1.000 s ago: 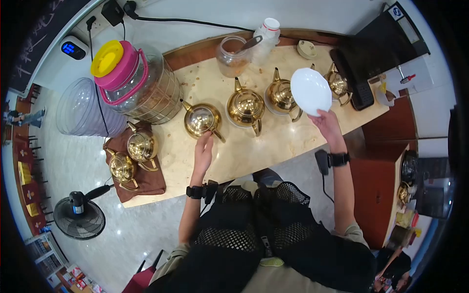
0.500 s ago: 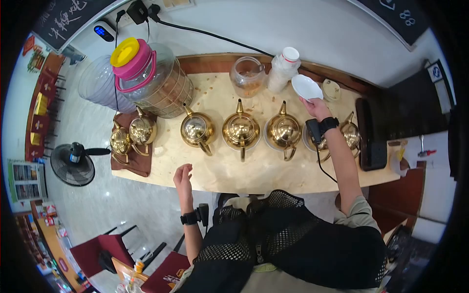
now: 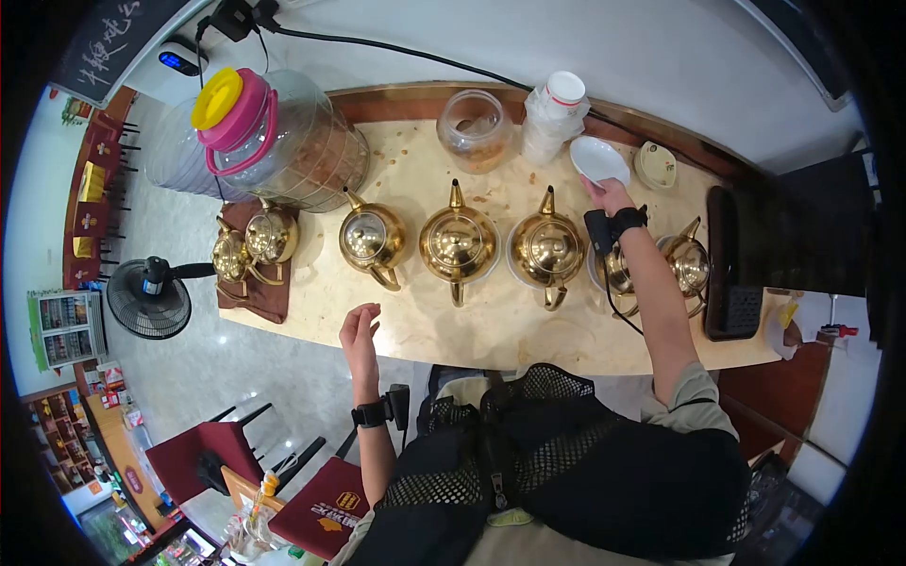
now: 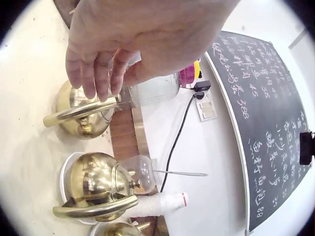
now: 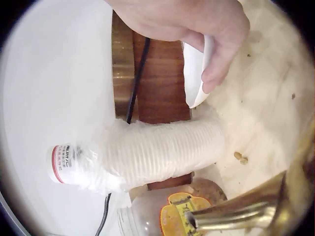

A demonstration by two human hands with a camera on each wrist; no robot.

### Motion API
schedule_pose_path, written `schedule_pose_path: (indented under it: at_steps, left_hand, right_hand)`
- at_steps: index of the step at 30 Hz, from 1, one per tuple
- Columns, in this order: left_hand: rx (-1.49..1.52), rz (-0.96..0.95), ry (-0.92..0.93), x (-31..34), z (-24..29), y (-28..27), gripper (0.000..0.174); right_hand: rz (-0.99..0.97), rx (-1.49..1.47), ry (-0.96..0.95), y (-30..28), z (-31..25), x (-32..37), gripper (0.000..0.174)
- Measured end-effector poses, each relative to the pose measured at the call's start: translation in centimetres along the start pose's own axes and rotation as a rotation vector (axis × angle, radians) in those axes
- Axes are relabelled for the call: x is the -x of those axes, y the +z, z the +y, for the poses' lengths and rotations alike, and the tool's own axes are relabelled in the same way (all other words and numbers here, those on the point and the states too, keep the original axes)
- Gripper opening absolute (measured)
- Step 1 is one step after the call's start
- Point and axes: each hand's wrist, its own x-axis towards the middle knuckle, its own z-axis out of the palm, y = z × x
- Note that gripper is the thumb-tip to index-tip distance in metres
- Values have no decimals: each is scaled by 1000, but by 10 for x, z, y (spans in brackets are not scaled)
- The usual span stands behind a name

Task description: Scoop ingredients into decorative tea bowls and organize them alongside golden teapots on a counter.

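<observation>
At the back of the table, my right hand (image 3: 609, 195) pinches the rim of a white dish (image 3: 600, 158). The right wrist view shows this dish (image 5: 194, 73) tilted, with the thumb on one face. It is between a stack of plastic-wrapped cups (image 3: 555, 123) and a small patterned bowl (image 3: 656, 165). My left hand (image 3: 360, 340) hovers near the front edge, fingers loosely bent and holding nothing. Nearest it is a gold teapot (image 3: 371, 236). A second gold teapot (image 3: 459, 243) and a third gold teapot (image 3: 547, 247) stand on white saucers in the same row.
More gold teapots (image 3: 686, 264) stand partly hidden behind my right forearm. Two small ones (image 3: 272, 236) sit on a brown cloth (image 3: 269, 302). A large jar (image 3: 311, 151) and a glass jar (image 3: 474, 132) line the back. A black machine (image 3: 734, 316) stands at right.
My right hand has carried the white dish from above the right-hand teapots to the back of the table, beside the cups. My left hand has left the leftmost teapot of the row and drawn back.
</observation>
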Motion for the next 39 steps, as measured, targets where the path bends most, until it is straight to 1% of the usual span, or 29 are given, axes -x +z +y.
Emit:
schedule_pose_path:
  at_steps: [2,3,5,9,11,12,14,18,20,21,23,24,25,26,27,28,29,30,31,32,33,34,35,36,38,39]
  left_hand:
    - [-47,-7,6,-2,1,4,18]
    - [-86,-16,16,-2,0,5,19]
    - [-102,-21,-8,-1,-6,4,19]
    - [-120,-18,-41,4,-14,4,18]
    - [-148,-13,-33,6,-15,3,18]
    - [-176,-13,-25,6,-16,2,18]
    - [-180,-3,-24,9,-17,0,18]
    - [-208,10,-44,15,-20,-7,18]
    - [-220,13,-42,19,-22,-9,18]
    - [-230,13,-33,20,-23,-9,19]
    - [-220,9,-38,23,-24,-7,19]
    - [-215,-5,-42,24,-24,-6,19]
    - [-217,-1,-40,25,-24,-4,19]
    - [-194,-25,-48,24,-24,0,18]
    - [-171,-52,-57,22,-23,3,17]
    - [-170,-55,-54,21,-21,7,17]
    - [-183,-104,-54,18,-18,12,18]
    - [-194,-156,-51,14,-15,16,19]
    - [-212,-227,-53,9,-16,18,23]
    - [-208,-241,-43,3,-16,21,23]
    - [-205,-328,-55,-3,-16,24,26]
    - [-206,-417,-68,-10,-15,27,30]
    - [-208,-477,-98,-16,-13,27,36]
    - [-210,-500,-90,-21,-14,28,36]
    - [-189,-469,-119,-31,-18,27,39]
    - [-188,-491,-107,-36,-20,24,39]
  right_hand:
    - [217,-412,200,1,4,-10,29]
    - [218,-414,207,1,6,-12,29]
    - [322,-720,275,-1,7,-15,31]
    - [324,-725,294,-3,13,-18,33]
    - [374,-775,330,-2,10,-16,33]
    - [368,-778,332,0,11,-17,33]
    - [430,-700,333,0,14,-21,34]
    - [439,-739,405,-10,27,-24,34]
    - [372,-783,296,-11,32,-24,33]
    - [368,-779,300,-12,34,-25,33]
    - [477,-844,303,-7,31,-26,34]
    - [472,-845,306,-14,43,-31,34]
    - [357,-586,212,-33,67,-41,34]
    - [243,-328,114,-30,65,-39,34]
    - [243,-329,111,-30,61,-38,34]
    - [438,-611,216,-5,25,-21,35]
    - [631,-892,319,16,-4,-4,35]
    - [631,-893,306,23,-15,6,35]
    - [664,-921,331,28,-24,15,37]
    - [698,-950,354,34,-34,28,39]
    - [688,-890,299,50,-53,51,36]
    - [697,-897,278,52,-61,69,36]
    - [578,-827,220,54,-66,86,34]
    - [464,-752,165,56,-70,103,31]
    - [468,-713,137,65,-78,140,28]
    - [453,-667,125,71,-80,155,24]
